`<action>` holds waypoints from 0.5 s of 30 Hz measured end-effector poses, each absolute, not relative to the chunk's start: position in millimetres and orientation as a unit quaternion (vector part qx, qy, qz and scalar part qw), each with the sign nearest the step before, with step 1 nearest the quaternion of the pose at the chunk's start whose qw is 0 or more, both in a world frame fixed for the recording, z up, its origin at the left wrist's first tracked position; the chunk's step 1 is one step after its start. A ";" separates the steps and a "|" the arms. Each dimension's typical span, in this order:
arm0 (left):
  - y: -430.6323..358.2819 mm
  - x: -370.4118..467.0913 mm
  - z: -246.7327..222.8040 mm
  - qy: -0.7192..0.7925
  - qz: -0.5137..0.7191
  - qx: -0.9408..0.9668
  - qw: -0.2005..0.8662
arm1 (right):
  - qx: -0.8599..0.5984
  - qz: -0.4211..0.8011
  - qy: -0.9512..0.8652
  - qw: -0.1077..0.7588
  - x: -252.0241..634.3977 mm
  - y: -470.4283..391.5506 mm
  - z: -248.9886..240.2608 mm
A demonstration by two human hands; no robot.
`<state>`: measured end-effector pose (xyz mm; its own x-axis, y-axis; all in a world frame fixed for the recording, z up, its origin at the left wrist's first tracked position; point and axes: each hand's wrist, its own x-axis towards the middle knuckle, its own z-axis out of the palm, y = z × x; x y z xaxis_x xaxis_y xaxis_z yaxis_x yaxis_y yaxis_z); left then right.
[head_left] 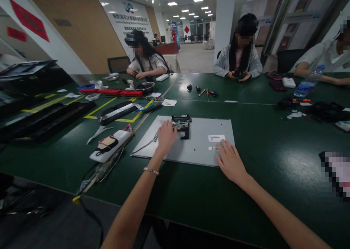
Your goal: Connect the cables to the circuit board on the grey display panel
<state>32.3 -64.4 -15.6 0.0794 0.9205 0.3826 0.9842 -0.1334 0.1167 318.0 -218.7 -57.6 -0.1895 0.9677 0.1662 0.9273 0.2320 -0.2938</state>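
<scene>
A flat silver panel (pixel 201 152) lies on the green table, with two white labels (pixel 216 138) near its right side. On its upper left part sits a black frame (pixel 186 133) holding a green circuit board (pixel 181 125). My left hand (pixel 166 135) reaches over the panel and touches the left side of the board and frame; its fingers are spread slightly. Grey cables (pixel 144 146) run from under that hand to the panel's left corner. My right hand (pixel 231 160) rests on the panel's right edge beside the labels, fingers apart, holding nothing.
Left of the panel lie a white device with cables (pixel 111 145), a black and silver part (pixel 119 111) and red strips (pixel 117 92). Beyond it are a screwdriver (pixel 207 93) and a wrench (pixel 201 92). A bottle (pixel 310 82) stands at right. People sit across the table.
</scene>
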 end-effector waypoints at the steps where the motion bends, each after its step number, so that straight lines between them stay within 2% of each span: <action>1: -62.2 19.1 -12.6 -0.659 -0.181 -0.724 0.090 | -0.617 0.066 -0.768 0.160 317.8 -219.1 -56.8; 7: -45.1 -32.9 -5.3 -0.700 -0.069 -0.708 0.067 | -0.617 0.068 -0.770 0.149 317.2 -219.8 -55.4; 15: -20.0 -49.9 12.3 -0.645 -0.069 -0.761 0.022 | -0.625 0.068 -0.765 0.139 316.6 -219.7 -57.1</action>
